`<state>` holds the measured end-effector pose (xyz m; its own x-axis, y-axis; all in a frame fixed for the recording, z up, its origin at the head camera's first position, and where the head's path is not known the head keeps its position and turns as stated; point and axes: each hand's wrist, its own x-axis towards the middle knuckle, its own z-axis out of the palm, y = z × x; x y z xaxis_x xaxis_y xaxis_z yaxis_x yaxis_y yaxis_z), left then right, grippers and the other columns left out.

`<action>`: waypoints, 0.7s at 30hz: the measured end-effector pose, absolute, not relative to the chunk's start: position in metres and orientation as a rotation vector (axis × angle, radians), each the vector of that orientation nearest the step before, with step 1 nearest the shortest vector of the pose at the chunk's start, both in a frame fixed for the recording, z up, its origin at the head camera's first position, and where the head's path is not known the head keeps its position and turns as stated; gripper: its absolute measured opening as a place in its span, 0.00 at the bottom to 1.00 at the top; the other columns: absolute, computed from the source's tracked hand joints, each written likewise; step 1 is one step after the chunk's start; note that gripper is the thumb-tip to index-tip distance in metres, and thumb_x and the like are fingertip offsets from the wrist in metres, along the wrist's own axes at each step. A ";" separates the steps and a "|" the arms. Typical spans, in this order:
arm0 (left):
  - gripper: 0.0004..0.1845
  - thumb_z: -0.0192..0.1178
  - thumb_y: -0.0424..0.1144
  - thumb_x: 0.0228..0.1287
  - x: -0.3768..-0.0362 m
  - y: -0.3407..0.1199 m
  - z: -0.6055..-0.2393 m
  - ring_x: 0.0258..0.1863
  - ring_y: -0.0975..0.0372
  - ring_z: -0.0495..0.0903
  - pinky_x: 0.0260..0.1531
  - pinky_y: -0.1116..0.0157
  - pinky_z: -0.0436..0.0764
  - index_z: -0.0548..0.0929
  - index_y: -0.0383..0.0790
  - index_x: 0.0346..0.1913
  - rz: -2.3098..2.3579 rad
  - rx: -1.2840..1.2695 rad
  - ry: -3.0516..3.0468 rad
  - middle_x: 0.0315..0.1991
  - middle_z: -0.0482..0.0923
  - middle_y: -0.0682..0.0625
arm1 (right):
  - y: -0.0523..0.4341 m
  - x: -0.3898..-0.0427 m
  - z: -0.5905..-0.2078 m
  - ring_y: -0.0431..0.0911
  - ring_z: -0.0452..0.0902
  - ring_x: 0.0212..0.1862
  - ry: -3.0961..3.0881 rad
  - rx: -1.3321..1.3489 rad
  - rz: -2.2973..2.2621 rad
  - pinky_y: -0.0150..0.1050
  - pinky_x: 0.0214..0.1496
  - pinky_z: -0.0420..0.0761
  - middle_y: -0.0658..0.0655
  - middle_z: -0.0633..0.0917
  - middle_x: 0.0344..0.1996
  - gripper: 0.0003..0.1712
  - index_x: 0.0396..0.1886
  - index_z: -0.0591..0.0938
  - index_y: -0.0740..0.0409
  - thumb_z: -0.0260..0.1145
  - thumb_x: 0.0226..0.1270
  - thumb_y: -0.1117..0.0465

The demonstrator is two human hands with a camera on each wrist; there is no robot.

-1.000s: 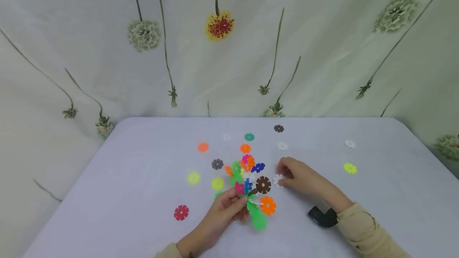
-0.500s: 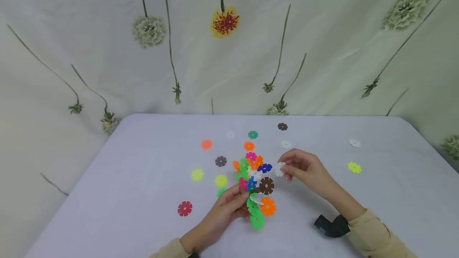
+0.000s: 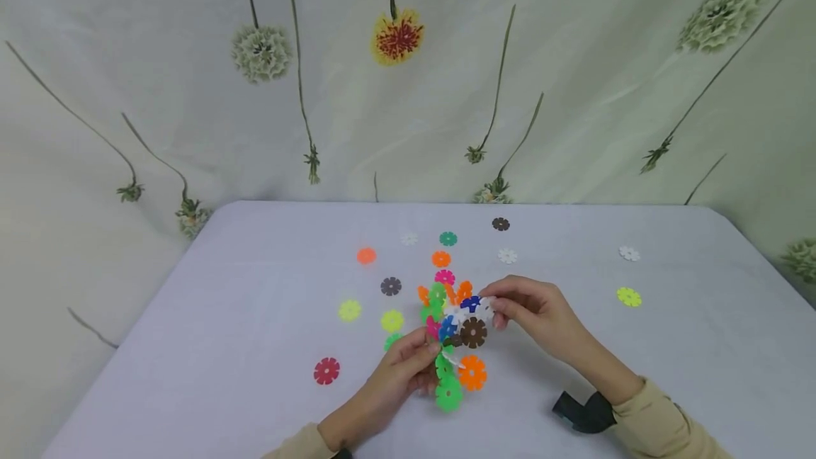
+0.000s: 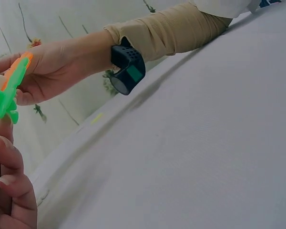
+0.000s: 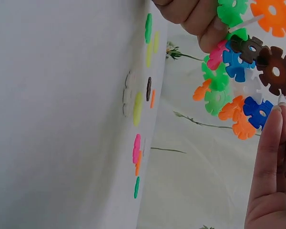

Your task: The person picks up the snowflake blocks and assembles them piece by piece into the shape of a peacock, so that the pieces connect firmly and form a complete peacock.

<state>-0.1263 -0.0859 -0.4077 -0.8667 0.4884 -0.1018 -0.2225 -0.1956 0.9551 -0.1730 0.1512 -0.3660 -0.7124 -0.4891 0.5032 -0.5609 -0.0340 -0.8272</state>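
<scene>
Head view: I see my left hand (image 3: 390, 380) gripping the lower part of a multicolored snowflake-disc assembly (image 3: 454, 335), fingers curled around its near edge, and the assembly sits raised over the middle of the white table (image 3: 669, 346). My right hand (image 3: 534, 312) pinches a white disc (image 3: 486, 308) between thumb and fingertips and holds it against the assembly's 2 o'clock side, touching the blue disc (image 3: 470, 302) there. A brown disc (image 3: 472, 332) faces the camera at the assembly's center; an orange disc (image 3: 472, 373) and a green disc (image 3: 449, 395) hang at its 6 o'clock end. Loose discs lie on the table: a red disc (image 3: 326, 370) at 8 o'clock from the assembly, two yellow discs (image 3: 349, 311) at 9 o'clock, a yellow-green disc (image 3: 628, 296) well apart at 3 o'clock, and several more at 12 o'clock toward the far edge. The right wrist view shows the right-hand fingers (image 5: 268, 157) just beside the blue disc. The left wrist view shows the assembly's green and orange edge at far left and a dark wrist device (image 4: 127, 70) on the right arm.
</scene>
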 end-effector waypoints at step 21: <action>0.10 0.48 0.41 0.72 -0.123 -0.088 -0.408 0.26 0.63 0.67 0.27 0.74 0.71 0.74 0.40 0.46 2.262 0.196 1.377 0.34 0.75 0.52 | 0.129 -0.158 -0.376 0.46 0.77 0.40 -2.133 1.200 1.651 0.40 0.34 0.82 0.59 0.78 0.45 0.39 0.62 0.70 0.64 0.72 0.46 0.77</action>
